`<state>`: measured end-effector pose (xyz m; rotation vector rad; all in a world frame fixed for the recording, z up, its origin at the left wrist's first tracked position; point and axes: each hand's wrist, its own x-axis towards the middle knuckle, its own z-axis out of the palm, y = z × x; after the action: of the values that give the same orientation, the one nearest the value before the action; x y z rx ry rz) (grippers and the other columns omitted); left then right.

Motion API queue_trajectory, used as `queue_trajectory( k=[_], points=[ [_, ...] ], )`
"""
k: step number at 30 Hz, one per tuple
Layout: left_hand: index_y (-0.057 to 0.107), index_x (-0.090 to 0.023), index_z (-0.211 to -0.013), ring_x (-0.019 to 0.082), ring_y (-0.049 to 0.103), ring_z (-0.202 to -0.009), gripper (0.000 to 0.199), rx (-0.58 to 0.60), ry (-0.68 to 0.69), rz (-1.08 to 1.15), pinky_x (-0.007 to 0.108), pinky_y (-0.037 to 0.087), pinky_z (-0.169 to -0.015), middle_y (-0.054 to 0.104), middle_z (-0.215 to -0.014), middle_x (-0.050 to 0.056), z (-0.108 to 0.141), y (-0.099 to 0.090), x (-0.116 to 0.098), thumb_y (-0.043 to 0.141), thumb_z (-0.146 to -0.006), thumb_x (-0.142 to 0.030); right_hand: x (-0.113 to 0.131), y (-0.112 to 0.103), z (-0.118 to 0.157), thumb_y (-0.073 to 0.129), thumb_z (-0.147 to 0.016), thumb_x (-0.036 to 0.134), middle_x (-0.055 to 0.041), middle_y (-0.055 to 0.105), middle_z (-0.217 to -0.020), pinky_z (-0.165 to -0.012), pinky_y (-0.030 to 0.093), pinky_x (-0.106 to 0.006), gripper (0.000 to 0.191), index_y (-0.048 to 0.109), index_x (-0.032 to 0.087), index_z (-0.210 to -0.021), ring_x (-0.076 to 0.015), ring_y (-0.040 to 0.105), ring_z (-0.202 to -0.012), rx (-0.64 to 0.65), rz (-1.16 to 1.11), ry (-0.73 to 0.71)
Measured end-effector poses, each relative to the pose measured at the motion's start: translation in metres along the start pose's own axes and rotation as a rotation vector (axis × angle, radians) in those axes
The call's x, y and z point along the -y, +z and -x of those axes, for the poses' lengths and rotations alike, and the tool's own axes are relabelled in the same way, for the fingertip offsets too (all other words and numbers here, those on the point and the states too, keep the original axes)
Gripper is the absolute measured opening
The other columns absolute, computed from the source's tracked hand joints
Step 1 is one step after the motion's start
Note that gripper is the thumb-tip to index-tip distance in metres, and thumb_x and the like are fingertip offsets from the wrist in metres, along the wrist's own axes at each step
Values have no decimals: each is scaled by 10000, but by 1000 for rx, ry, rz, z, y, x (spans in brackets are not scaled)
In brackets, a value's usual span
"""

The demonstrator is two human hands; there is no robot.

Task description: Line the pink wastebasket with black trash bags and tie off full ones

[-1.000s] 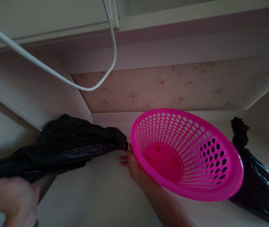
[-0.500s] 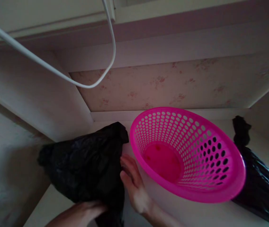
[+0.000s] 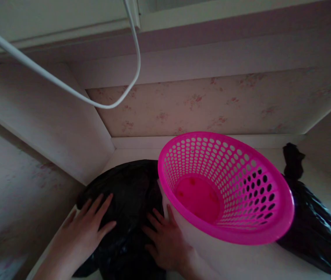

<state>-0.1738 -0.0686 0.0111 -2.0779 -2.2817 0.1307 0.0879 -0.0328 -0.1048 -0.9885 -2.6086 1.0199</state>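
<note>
A black plastic bag (image 3: 130, 194) lies on the white surface at the lower left, its film crumpled and spread. My left hand (image 3: 85, 225) rests on the bag's left part with fingers spread. On the bag's right edge lies my right hand (image 3: 165, 239), fingers apart and pointing up and left. Neither hand grips anything. Just right of the bag stands a bright pink perforated plastic basket (image 3: 200, 200), tilted in view so that its inside shows, with a few small orange-red spots on its bottom.
A second black bag (image 3: 314, 225), with a knotted top, lies right of the basket. A white cable (image 3: 75, 91) hangs in a loop at the upper left. Behind are floral wallpaper (image 3: 197, 105) and a cabinet edge (image 3: 212, 15) overhead. A wall closes the left side.
My left hand has moved up and left onto the bag, its fingers now spread. My right hand has shifted slightly down onto the bag's edge. The bag now lies more spread out.
</note>
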Motion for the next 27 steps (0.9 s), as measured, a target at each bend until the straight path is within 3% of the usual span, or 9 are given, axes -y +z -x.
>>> queue_trajectory(
  k=[3,6,9,12,15,18,22,25,27],
  points=[
    [411,-293,-1613,397,583,-1384,889,485,-7,121,519,539,-1069,442,-1650,114,8,31,-9,701,-776,-374,-7,-3,1,572,-996,475,-182,469,-1621,-1279,153,-651,531,616,214,-1456,-406,291,-1570,-6,9,30],
    [376,-265,-1629,416,488,-1459,943,562,5,162,512,480,-1130,346,-1688,163,7,57,-14,722,-765,-416,-13,-11,-2,598,-972,416,-160,480,-1619,-1288,147,-631,500,635,224,-1433,-396,305,-1567,30,-12,-19],
    [390,-128,-1618,388,358,-1541,857,485,50,160,471,400,-1206,289,-1697,228,-18,76,-7,623,-870,-475,-16,-16,-3,601,-961,384,-128,447,-1648,-1294,192,-586,525,602,244,-1466,-378,281,-1579,33,-45,-84],
    [419,-104,-1600,345,276,-1582,770,374,98,98,448,305,-1268,291,-1707,196,-51,88,10,545,-928,-457,-13,-17,2,539,-998,357,-122,415,-1669,-1283,268,-524,522,561,233,-1505,-345,324,-1568,-18,-58,-51],
    [478,-154,-1576,385,262,-1581,740,340,102,0,517,317,-1258,289,-1713,163,-70,86,27,562,-919,-486,-8,-16,17,496,-1035,393,-95,388,-1688,-1246,354,-487,535,499,262,-1553,-325,389,-1537,-70,-75,3],
    [569,-172,-1511,435,380,-1527,679,229,69,-40,613,364,-1212,454,-1642,158,-75,73,31,540,-927,-518,-8,-12,38,528,-1038,443,-45,476,-1640,-1245,364,-428,485,563,293,-1497,-286,413,-1526,-86,-103,-30],
    [571,-205,-1468,295,578,-1397,601,-97,208,248,452,406,-1227,568,-1560,108,-85,52,-2,410,-1003,-551,-21,1,63,545,-1042,428,-32,608,-1529,-1252,344,-384,368,673,279,-1353,-236,484,-1476,-106,-75,-6],
    [529,-176,-1488,300,443,-1503,646,-294,324,349,436,329,-1271,377,-1684,139,-108,45,-42,408,-1005,-587,-30,10,73,514,-1057,412,-23,629,-1506,-1250,337,-379,341,677,275,-1323,-211,500,-1460,-121,-45,10],
    [486,-129,-1529,338,344,-1557,690,-308,318,333,487,292,-1280,273,-1723,178,-129,47,-60,379,-1011,-572,-31,12,75,508,-1060,407,-14,636,-1496,-1260,309,-371,336,669,277,-1325,-196,498,-1455,-141,-45,1]
  ],
)
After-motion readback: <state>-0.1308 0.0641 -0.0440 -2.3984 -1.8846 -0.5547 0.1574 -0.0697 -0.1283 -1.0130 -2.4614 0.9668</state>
